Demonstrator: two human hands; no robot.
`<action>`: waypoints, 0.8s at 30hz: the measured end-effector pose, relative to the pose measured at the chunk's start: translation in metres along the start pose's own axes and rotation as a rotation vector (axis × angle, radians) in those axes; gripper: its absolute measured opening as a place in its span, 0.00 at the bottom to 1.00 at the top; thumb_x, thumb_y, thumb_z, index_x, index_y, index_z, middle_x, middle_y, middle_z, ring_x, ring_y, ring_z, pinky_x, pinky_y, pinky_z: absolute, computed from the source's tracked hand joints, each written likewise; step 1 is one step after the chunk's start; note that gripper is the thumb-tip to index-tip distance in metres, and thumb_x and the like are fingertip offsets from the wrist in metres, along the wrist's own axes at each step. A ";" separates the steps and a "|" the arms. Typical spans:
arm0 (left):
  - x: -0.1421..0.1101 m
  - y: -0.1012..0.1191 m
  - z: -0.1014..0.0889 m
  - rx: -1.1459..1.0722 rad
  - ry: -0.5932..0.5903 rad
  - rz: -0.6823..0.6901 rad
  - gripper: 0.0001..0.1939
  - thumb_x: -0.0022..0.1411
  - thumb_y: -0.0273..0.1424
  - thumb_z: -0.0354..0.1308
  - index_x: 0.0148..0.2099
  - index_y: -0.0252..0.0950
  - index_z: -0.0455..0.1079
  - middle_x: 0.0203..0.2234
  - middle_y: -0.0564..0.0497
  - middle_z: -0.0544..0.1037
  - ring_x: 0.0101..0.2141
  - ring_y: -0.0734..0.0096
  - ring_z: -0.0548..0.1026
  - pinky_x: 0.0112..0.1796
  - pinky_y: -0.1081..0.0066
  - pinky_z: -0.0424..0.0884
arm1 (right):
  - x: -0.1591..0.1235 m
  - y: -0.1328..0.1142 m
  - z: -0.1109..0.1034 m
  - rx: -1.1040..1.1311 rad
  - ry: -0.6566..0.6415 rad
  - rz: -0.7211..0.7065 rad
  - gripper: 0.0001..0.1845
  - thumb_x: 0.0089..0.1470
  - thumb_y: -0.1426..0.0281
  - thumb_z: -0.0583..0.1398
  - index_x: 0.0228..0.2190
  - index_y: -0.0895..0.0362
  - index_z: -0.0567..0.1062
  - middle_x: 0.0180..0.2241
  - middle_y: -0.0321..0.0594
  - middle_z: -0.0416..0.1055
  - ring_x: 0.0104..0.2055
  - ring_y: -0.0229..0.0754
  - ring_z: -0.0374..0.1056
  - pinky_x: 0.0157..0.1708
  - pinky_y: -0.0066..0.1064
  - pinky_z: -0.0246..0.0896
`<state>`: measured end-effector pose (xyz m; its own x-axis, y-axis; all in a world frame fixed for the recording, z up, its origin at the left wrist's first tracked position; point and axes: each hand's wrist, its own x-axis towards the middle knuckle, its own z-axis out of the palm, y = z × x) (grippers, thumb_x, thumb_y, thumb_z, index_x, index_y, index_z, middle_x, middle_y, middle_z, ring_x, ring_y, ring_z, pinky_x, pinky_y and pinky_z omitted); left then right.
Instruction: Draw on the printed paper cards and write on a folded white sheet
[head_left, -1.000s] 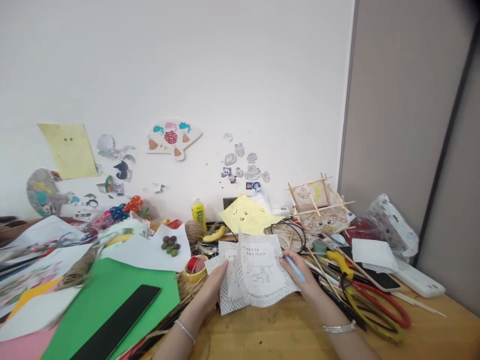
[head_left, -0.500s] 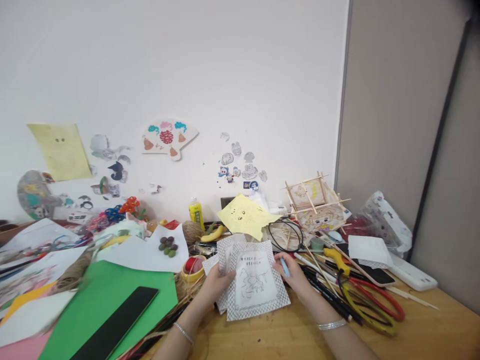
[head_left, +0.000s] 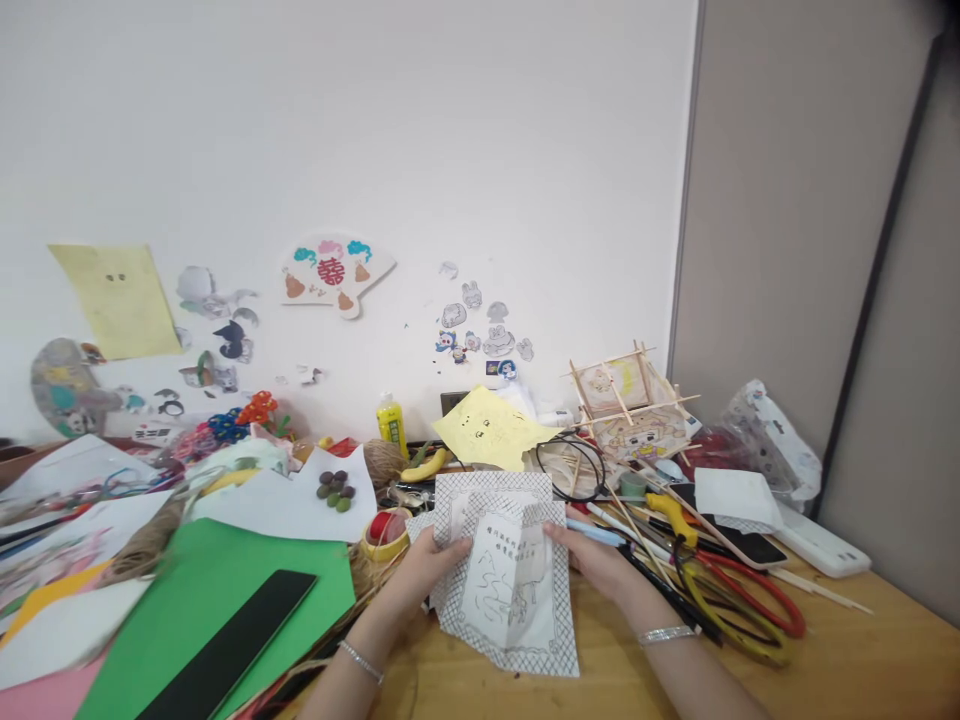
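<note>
A white sheet of paper point(head_left: 506, 600) with a crosshatched border, line drawing and handwriting is held between my hands, creased down its middle. My left hand point(head_left: 435, 565) grips its left edge, thumb on top. Behind it stand more sheets with the same crosshatched border point(head_left: 495, 482), partly covered. My right hand point(head_left: 592, 560) pinches the right edge, and a light blue pen point(head_left: 596, 530) is also held in its fingers, pointing right. Just behind the sheets is a yellow paper cutout point(head_left: 487, 430) with small drawn faces.
To the left lie green paper point(head_left: 225, 560) and a black bar point(head_left: 232, 640). A yellow tape roll point(head_left: 379, 550) with red thread sits by my left hand. Right are pens, yellow-handled scissors point(head_left: 735, 620), a phone and a stick frame point(head_left: 630, 400). A wall point(head_left: 480, 130) closes the back.
The front sheet has bent and creased between my hands, its lower edge dropping. More of the sheet behind shows above it. The blue pen now points to the right.
</note>
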<state>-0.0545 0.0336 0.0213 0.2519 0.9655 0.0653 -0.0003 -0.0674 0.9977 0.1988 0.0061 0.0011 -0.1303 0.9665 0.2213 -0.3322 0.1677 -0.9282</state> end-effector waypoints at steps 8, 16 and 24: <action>0.004 0.001 0.001 -0.013 0.019 -0.003 0.18 0.49 0.43 0.67 0.34 0.34 0.73 0.30 0.47 0.80 0.34 0.60 0.76 0.35 0.69 0.71 | -0.009 -0.009 0.006 -0.216 0.122 -0.071 0.21 0.44 0.57 0.67 0.38 0.56 0.78 0.42 0.45 0.78 0.47 0.57 0.70 0.49 0.46 0.62; 0.009 -0.010 -0.009 -0.174 0.020 -0.065 0.25 0.52 0.46 0.65 0.46 0.34 0.71 0.36 0.42 0.80 0.36 0.57 0.79 0.35 0.66 0.73 | -0.010 0.002 -0.008 -0.135 0.052 -0.067 0.22 0.42 0.58 0.69 0.40 0.53 0.77 0.40 0.42 0.77 0.43 0.54 0.71 0.44 0.43 0.64; 0.005 -0.004 -0.005 -0.203 0.052 -0.083 0.23 0.55 0.45 0.63 0.45 0.33 0.70 0.44 0.38 0.78 0.44 0.53 0.77 0.39 0.64 0.74 | -0.005 0.011 -0.006 -0.068 0.082 -0.056 0.21 0.43 0.59 0.68 0.40 0.54 0.75 0.37 0.41 0.77 0.41 0.52 0.72 0.42 0.41 0.64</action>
<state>-0.0584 0.0399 0.0181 0.2090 0.9777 -0.0214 -0.1782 0.0596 0.9822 0.2013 0.0038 -0.0119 -0.0355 0.9675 0.2504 -0.2724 0.2317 -0.9339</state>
